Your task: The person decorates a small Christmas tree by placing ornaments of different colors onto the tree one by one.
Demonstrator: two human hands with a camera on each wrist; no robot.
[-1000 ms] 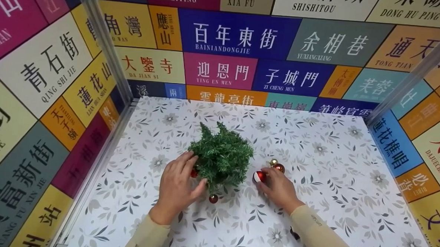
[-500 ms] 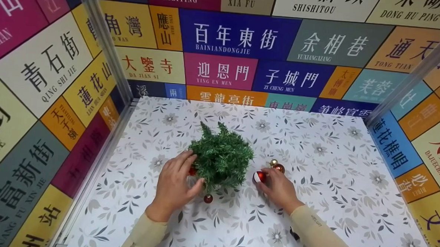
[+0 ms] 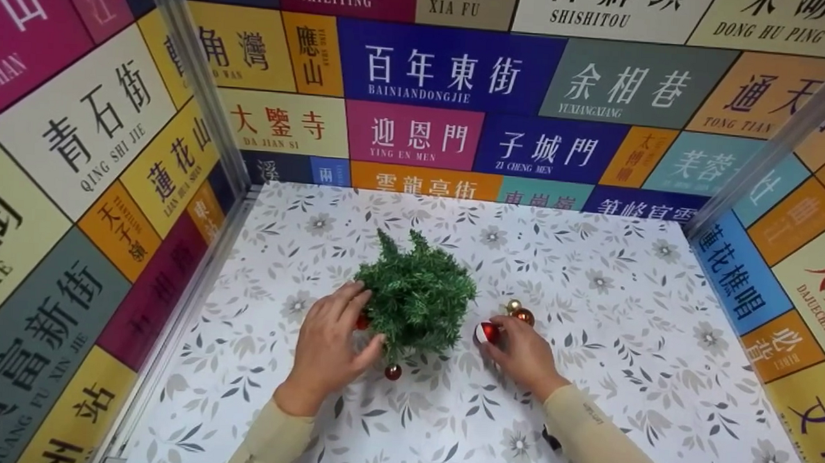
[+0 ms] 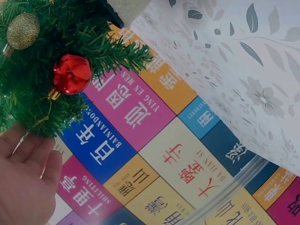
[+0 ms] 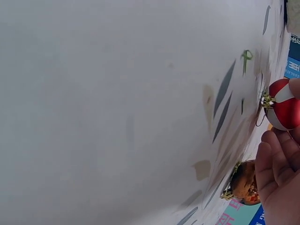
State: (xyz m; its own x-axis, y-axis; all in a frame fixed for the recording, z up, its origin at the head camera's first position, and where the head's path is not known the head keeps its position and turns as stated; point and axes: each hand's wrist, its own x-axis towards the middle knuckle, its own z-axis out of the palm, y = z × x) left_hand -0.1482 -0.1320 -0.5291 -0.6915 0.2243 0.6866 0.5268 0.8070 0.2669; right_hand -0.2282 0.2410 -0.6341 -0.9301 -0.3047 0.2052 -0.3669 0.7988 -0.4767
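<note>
A small green artificial Christmas tree (image 3: 417, 291) stands mid-table in the head view. My left hand (image 3: 331, 343) is at its left side, fingertips touching the branches and thumb spread apart. In the left wrist view a shiny red bauble (image 4: 71, 74) and a glittery gold bauble (image 4: 23, 31) hang on the tree, above my left fingers. A dark red-brown bauble (image 3: 393, 372) hangs at the tree's near side. Right of the tree, my right hand (image 3: 524, 355) pinches a red-and-white bauble (image 5: 284, 105) between thumb and fingers, down by the tabletop.
Beyond my right fingers lie a copper bauble (image 3: 523, 316) and a small gold bauble (image 3: 514, 305). A dark item (image 3: 551, 438) shows partly under the right sleeve. The leaf-patterned table (image 3: 633, 283) is bounded by sign-printed walls (image 3: 447, 66) with metal posts.
My left hand has shifted slightly left, and the red-brown bauble hanging by the tree has swung left, then a little back. My right hand and its bauble have barely moved.
</note>
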